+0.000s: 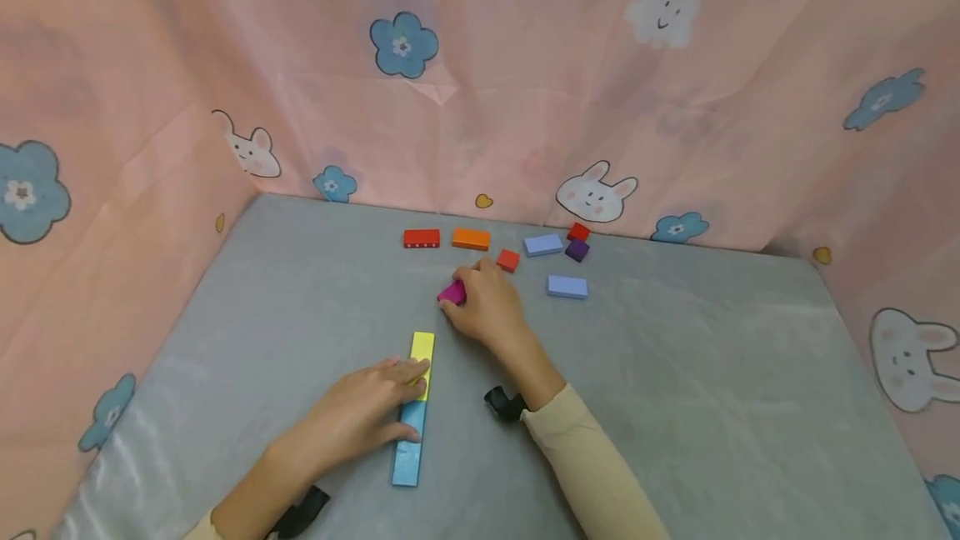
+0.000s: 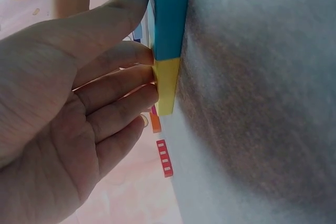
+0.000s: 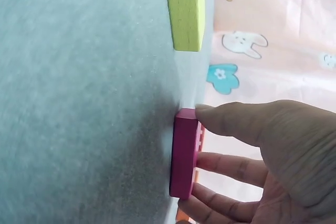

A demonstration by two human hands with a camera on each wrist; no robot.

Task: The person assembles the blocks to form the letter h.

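In the head view, a yellow block [image 1: 423, 345] and a blue block [image 1: 407, 465] lie end to end in a straight row. My left hand [image 1: 348, 419] rests on this row, fingertips on the yellow and thumb on the blue. Seen from the left wrist, its fingers are fairly straight along the side of the row. Farther forward and right, my right hand [image 1: 487, 302] holds a magenta block [image 1: 453, 293]. The right wrist view shows thumb and fingers pinching this magenta block [image 3: 184, 156] by its two ends, low at the grey surface.
Behind the right hand lie a red block [image 1: 422, 238], an orange block [image 1: 471, 239] and a small red block [image 1: 507, 261]. To the right are two light blue blocks [image 1: 567, 287], another small red block [image 1: 578, 232] and a purple block [image 1: 577, 250]. A pink printed cloth [image 1: 495, 132] borders the table.
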